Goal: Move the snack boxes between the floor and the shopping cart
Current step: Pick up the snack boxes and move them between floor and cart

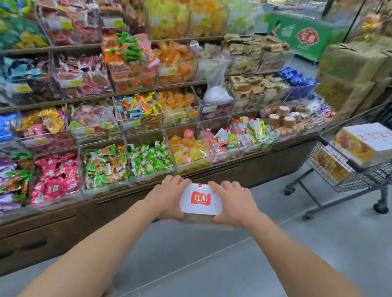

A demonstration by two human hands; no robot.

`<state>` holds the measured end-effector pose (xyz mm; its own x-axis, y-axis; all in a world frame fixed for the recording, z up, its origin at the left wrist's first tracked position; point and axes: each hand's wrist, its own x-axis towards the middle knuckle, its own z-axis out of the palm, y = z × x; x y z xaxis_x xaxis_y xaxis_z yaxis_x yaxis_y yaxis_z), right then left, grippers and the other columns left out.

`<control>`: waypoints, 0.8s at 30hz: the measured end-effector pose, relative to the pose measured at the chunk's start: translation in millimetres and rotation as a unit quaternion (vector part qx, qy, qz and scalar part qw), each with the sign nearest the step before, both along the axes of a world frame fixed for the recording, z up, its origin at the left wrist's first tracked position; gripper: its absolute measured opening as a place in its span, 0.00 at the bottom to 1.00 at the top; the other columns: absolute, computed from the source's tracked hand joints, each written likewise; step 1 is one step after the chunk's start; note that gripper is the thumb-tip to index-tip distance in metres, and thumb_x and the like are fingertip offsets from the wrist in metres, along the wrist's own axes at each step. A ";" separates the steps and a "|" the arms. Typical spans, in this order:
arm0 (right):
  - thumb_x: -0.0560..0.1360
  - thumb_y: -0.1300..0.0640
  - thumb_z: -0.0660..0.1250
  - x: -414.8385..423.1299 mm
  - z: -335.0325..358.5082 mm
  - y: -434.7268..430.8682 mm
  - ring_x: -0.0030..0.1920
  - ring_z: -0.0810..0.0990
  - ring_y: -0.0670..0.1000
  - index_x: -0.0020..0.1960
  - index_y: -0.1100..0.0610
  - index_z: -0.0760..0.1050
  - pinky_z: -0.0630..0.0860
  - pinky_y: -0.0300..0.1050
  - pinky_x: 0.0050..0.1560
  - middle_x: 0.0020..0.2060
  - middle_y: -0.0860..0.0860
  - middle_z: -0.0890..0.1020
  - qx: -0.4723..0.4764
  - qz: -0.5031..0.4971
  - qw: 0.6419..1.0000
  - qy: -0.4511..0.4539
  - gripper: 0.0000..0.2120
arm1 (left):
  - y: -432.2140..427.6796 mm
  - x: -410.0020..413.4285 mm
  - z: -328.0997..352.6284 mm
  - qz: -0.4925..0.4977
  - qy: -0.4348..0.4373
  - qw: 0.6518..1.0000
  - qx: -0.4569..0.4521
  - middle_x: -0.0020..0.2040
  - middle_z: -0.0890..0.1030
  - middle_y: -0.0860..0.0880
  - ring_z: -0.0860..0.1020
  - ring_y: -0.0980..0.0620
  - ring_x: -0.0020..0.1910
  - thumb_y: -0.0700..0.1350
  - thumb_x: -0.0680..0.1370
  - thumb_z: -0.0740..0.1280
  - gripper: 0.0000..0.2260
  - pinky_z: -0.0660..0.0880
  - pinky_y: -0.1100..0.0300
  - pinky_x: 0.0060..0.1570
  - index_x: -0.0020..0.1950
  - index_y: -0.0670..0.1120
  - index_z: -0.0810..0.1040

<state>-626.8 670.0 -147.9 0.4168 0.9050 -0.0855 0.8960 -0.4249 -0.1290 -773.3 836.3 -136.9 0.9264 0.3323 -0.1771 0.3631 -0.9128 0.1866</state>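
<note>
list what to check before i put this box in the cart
1. Hold: left grip and right grip each hold a side of the box, fingers over the top: ok.
2. Box level: about flat, logo up: ok.
3. Cart in reach: cart stands off to the right, apart from the box; likely needs a turn: not ok.
4. Room in cart: cart boxes stacked above its rim: cannot tell.
5. Path: bare floor between box and cart: ok.
6. Shelf clearance: box is near its front; touching or not: cannot tell.
</note>
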 end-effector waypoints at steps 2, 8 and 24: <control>0.61 0.35 0.71 38.7 3.6 -13.4 0.62 0.67 0.54 0.72 0.43 0.50 0.68 0.57 0.59 0.62 0.50 0.69 -0.005 -0.018 1.000 0.001 0.47 | -10.4 43.1 3.4 -0.016 0.003 1.000 0.011 0.65 0.66 0.51 0.62 0.48 0.64 0.62 0.62 0.73 0.44 0.69 0.46 0.62 0.72 0.53 0.56; 0.61 0.35 0.71 149.2 13.1 -54.4 0.61 0.67 0.54 0.72 0.43 0.51 0.68 0.58 0.59 0.62 0.50 0.69 0.004 -0.072 0.997 -0.003 0.46 | -41.0 172.4 13.5 -0.058 0.012 0.998 0.012 0.68 0.65 0.52 0.63 0.49 0.66 0.66 0.61 0.71 0.46 0.68 0.47 0.64 0.73 0.54 0.54; 0.63 0.34 0.68 463.6 -6.9 -137.3 0.63 0.66 0.54 0.72 0.44 0.52 0.65 0.57 0.61 0.64 0.49 0.69 0.013 -0.339 0.941 0.007 0.44 | -93.1 592.6 7.8 -0.323 0.009 0.945 0.044 0.68 0.66 0.51 0.63 0.49 0.68 0.64 0.67 0.71 0.40 0.57 0.46 0.71 0.73 0.54 0.56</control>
<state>-163.2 532.7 -154.8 0.8979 0.4333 -0.0773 0.4183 -0.8947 -0.1563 -180.6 743.2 -129.1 0.9384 -0.2873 -0.1919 -0.2726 -0.9570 0.0996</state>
